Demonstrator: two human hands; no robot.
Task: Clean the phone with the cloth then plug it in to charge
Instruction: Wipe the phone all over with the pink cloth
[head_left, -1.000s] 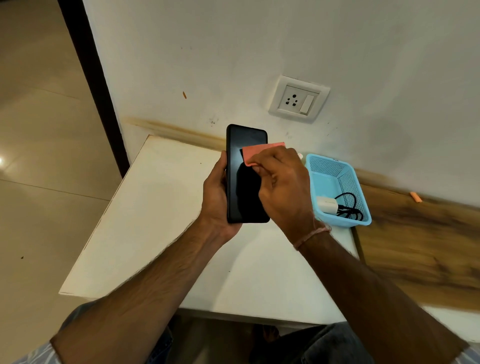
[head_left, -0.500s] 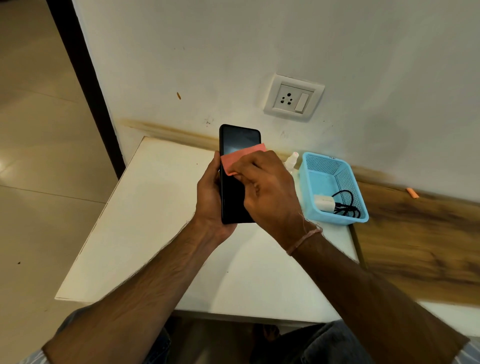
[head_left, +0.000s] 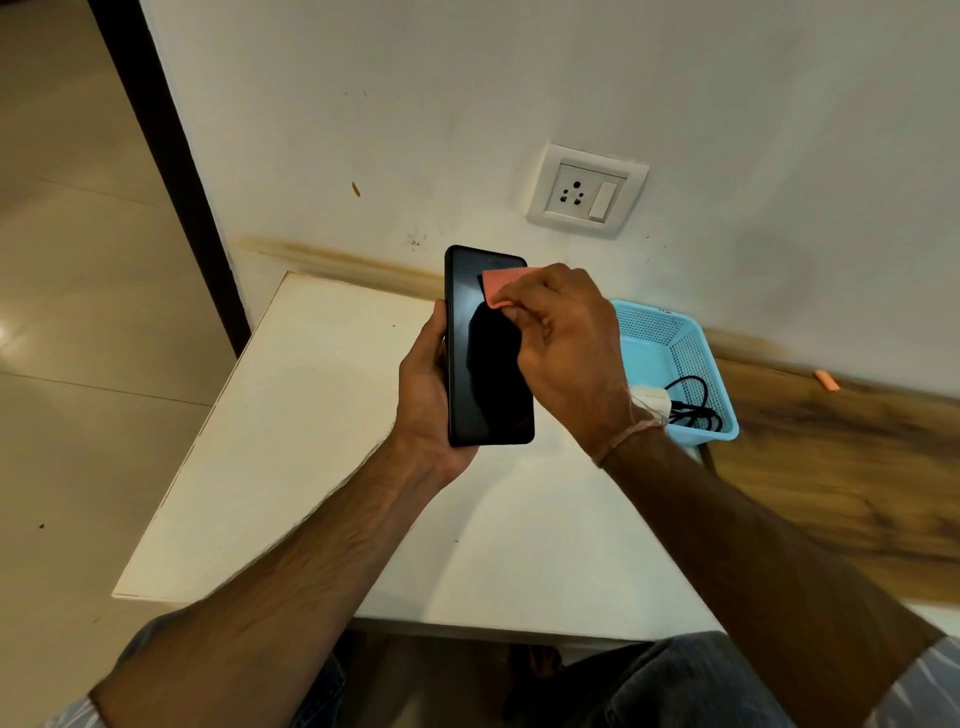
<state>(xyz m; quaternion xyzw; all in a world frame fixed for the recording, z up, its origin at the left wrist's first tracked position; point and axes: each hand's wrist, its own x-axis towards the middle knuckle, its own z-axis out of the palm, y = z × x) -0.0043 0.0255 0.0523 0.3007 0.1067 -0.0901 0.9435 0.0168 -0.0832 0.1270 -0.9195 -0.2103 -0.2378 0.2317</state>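
At centre frame: cloth high on the phone

Left hand grips the phone by its left edge, long axis running up the frame. Right hand pinches the pink cloth against the upper screen; most of the glass lies below it.

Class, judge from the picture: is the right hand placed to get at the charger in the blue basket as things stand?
Probably yes. The basket is open-topped, beside the right hand, with nothing over the charger. But that hand pinches the cloth against the phone, so it must free itself first.
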